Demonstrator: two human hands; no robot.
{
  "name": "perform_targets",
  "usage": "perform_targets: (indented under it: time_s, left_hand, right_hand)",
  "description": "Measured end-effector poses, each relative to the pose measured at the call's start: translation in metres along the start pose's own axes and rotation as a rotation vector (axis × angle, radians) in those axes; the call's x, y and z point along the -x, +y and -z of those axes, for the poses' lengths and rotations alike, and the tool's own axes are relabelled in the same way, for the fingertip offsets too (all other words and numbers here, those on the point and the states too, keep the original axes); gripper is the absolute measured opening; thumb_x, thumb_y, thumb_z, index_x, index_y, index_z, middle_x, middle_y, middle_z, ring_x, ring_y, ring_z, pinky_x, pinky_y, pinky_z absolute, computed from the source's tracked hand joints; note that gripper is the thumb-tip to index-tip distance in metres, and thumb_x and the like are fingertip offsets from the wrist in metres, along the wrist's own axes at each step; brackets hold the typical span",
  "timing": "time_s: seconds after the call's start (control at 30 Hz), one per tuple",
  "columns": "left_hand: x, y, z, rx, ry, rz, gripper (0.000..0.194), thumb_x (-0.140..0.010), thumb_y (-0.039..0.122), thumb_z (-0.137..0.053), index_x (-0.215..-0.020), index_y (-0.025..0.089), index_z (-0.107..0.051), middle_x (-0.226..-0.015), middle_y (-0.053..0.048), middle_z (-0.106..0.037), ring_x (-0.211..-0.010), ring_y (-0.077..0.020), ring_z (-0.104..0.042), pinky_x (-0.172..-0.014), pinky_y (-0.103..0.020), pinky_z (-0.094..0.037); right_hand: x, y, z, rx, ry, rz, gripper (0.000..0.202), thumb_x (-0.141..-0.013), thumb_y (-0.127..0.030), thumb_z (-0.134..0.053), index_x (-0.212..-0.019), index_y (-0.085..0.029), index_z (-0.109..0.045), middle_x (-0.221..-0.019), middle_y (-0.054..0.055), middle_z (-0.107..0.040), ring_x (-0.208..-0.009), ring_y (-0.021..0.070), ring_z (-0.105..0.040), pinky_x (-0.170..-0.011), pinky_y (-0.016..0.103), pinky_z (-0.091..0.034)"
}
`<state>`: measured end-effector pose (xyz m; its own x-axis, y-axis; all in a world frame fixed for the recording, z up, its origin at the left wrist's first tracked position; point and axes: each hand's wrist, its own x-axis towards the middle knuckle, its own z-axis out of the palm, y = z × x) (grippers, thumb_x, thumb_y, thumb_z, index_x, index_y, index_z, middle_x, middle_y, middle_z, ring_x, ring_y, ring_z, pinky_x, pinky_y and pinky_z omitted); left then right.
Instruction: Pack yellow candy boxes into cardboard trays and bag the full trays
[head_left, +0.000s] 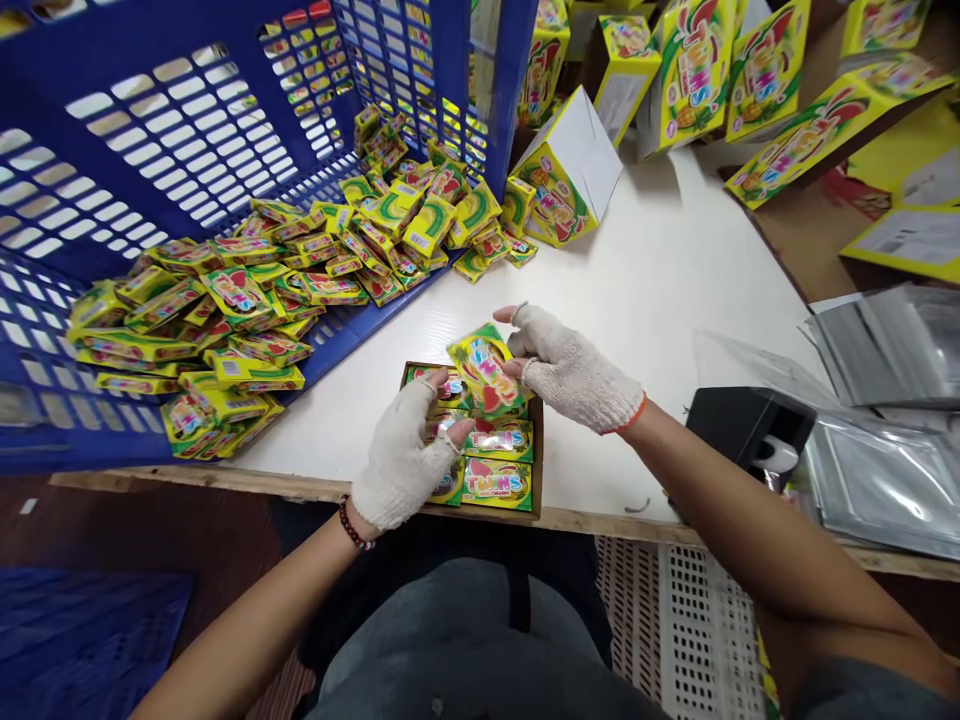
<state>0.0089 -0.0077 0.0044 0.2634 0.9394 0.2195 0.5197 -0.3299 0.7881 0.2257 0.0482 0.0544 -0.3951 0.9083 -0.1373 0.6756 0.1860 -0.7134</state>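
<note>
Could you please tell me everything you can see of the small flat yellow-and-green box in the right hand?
The small flat yellow-and-green box, apparently glossy printed card, shows its broad rectangular face, with multicoloured lettering and a red watermelon picture. It looks closed and is tilted at an angle over the shallow brown cardboard tray of similar boxes. The fingers of the white-gloved right hand grip its right edge. Whether it touches the boxes beneath is unclear.

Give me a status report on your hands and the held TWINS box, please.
Right hand holding one TWINS box above the open tray. Left hand, fingers apart, over the tray's left side. Left hand partly hiding boxes inside.
</note>
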Motion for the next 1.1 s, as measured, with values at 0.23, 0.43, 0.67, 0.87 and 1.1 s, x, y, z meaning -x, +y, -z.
perform_targets:
  time_s: [0.23, 0.43, 0.67, 0.87, 1.1]
  left_hand:
    - [-0.029, 0.024, 0.007, 0.007, -0.061, -0.023, 0.018, -0.093, 0.025, -0.053, -0.108, 0.017, -0.06, -0.099, -0.006, -0.069, -0.09, -0.0181, -0.065, -0.081, -0.033, -0.054]
    - [-0.034, 0.015, -0.006, -0.32, -0.122, -0.234, 0.03, -0.094, 0.022, -0.05, -0.123, 0.016, -0.059, -0.113, -0.011, -0.068, -0.108, -0.0226, -0.063, -0.093, -0.038, -0.052]
    - [-0.016, -0.008, -0.001, -0.746, -0.321, -0.291, 0.045, -0.091, 0.026, -0.054, -0.133, 0.01, -0.056, -0.146, -0.02, -0.051, -0.136, -0.0365, -0.045, -0.114, -0.057, -0.034]
    - [-0.014, -0.008, 0.003, -0.68, -0.262, -0.294, 0.044, -0.09, 0.027, -0.056, -0.128, 0.006, -0.058, -0.142, -0.025, -0.053, -0.132, -0.0361, -0.049, -0.111, -0.056, -0.04]
    - [-0.031, 0.016, -0.017, -0.495, -0.221, -0.441, 0.033, -0.085, 0.018, -0.06, -0.117, 0.013, -0.061, -0.122, -0.017, -0.064, -0.117, -0.0292, -0.057, -0.103, -0.048, -0.049]
  right_hand:
    - [0.018, -0.027, 0.009, 0.403, 0.133, 0.226, 0.049, -0.088, -0.017, -0.05, -0.137, -0.02, -0.05, -0.127, 0.014, -0.058, -0.114, 0.029, -0.054, -0.091, 0.043, -0.043]
    - [0.024, -0.028, 0.017, 0.845, -0.161, 0.142, 0.022, -0.094, -0.017, -0.047, -0.105, -0.016, -0.067, -0.1, 0.015, -0.068, -0.091, 0.0258, -0.059, -0.075, 0.035, -0.039]
    - [-0.002, -0.02, 0.005, 0.817, -0.204, -0.118, 0.027, -0.09, -0.015, -0.049, -0.107, -0.015, -0.07, -0.104, 0.016, -0.07, -0.09, 0.0263, -0.064, -0.066, 0.033, -0.038]
    - [-0.013, -0.027, -0.004, 0.778, -0.273, -0.152, 0.031, -0.092, -0.015, -0.046, -0.111, -0.014, -0.071, -0.104, 0.018, -0.07, -0.092, 0.0287, -0.065, -0.068, 0.034, -0.039]
    - [-0.009, 0.011, -0.012, 0.575, -0.086, -0.025, 0.028, -0.089, -0.016, -0.049, -0.1, -0.017, -0.075, -0.103, 0.012, -0.067, -0.092, 0.0216, -0.06, -0.071, 0.029, -0.039]
